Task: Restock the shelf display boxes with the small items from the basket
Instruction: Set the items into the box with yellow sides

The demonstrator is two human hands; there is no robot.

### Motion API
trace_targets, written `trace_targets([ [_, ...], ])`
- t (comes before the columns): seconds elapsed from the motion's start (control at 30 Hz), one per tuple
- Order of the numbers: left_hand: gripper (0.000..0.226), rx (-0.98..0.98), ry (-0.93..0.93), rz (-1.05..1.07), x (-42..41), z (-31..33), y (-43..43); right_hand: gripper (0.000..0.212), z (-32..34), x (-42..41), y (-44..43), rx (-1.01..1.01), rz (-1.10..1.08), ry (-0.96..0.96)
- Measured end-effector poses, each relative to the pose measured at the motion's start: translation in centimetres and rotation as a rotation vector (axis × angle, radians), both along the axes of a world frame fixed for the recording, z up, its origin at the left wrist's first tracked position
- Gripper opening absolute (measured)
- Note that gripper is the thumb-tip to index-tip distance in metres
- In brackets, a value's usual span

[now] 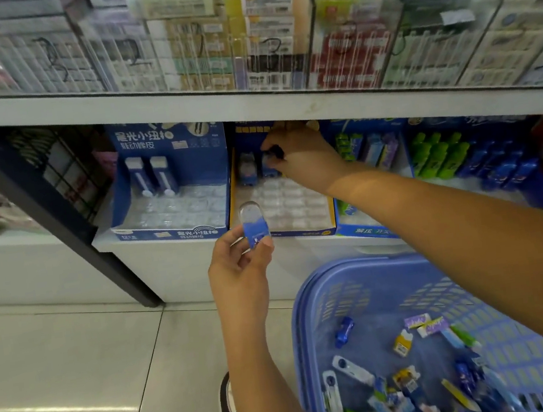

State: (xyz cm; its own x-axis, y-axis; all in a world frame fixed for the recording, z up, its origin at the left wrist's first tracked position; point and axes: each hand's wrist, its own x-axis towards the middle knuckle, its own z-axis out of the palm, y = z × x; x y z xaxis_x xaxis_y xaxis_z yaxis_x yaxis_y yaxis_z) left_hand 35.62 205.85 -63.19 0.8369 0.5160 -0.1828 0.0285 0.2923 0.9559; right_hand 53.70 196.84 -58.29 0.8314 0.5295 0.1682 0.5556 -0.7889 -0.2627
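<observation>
head view: both hands at the lower shelf, a small item in each.
the right hand (298, 155) reaches under the upper shelf (249, 103) to the back of the middle display box (304, 231), fingers curled, pinching a dark blue item (270, 161) that stands just beside another like it in the rear row. the left hand (240, 268) is raised in front of that box's front left corner, thumb and fingers pinching the lower end of a blue-and-clear item (254, 223) held upright, clear end up. the boxes sit side by side along the front edge of the lower shelf (175, 270); the left display box (165, 140) holds two white-capped pieces at its back. the basket (357, 263) stands on the floor (77, 369) below the shelf, with mixed small items (403, 382) loose on its bottom.
</observation>
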Motion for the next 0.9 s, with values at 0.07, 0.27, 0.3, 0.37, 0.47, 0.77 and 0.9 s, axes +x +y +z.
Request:
trace_targets([
  [0.07,0.025,0.046,-0.023,0.010,0.1,0.1,0.1,0.023,0.2,-1.8,-0.5,0.185,0.000,0.079],
  [0.27,0.025,0.170,-0.059,-0.029,0.3,0.4,-0.7,0.009,0.6,-7.4,-3.1,0.630,0.075,0.757],
  [0.3,0.025,0.180,-0.067,-0.051,0.4,0.5,-0.9,0.009,0.6,-7.7,-3.4,0.653,0.099,0.764],
  [0.37,0.026,0.213,-0.077,-0.071,0.8,0.8,-1.3,0.012,0.9,-7.6,-3.7,0.695,0.082,0.750],
  [0.47,0.037,0.417,-0.032,-0.064,1.7,1.0,-1.7,0.012,1.3,-5.9,-3.7,0.743,-0.041,0.656],
  [0.77,0.050,0.960,0.233,-0.361,2.6,-0.3,-3.2,0.020,-0.7,-0.7,-0.8,0.245,-0.055,0.102],
  [0.9,0.048,0.952,0.216,-0.357,2.7,-0.6,-2.9,0.023,-1.2,0.2,-0.7,0.146,0.002,0.101],
])
